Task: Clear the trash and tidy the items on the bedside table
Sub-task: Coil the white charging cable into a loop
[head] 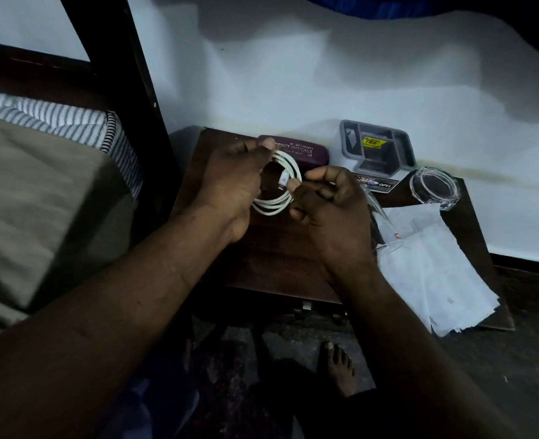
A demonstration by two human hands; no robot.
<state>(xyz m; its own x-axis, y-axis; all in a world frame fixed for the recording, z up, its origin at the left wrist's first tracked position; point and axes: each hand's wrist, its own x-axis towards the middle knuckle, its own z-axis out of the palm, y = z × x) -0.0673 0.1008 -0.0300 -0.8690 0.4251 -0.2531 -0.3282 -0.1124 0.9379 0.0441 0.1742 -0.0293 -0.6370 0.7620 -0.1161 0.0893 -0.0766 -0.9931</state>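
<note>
Over the bedside table (277, 248), I see the left hand (230, 185) curl its fingers round a coiled white cable (295, 167) while the right hand (328, 201) pinches its plug, in front of a purple case (306, 152) lettered "PRINCE OPTICALS".

Left: a bed (40, 201) with an olive-grey sheet over a striped mattress (71, 122), bounded on its right by a dark bedpost (128, 74). Far: a white wall (325, 74), with a strip of blue cloth (372, 4) at its top. Near right: dark floor (499, 375).
</note>
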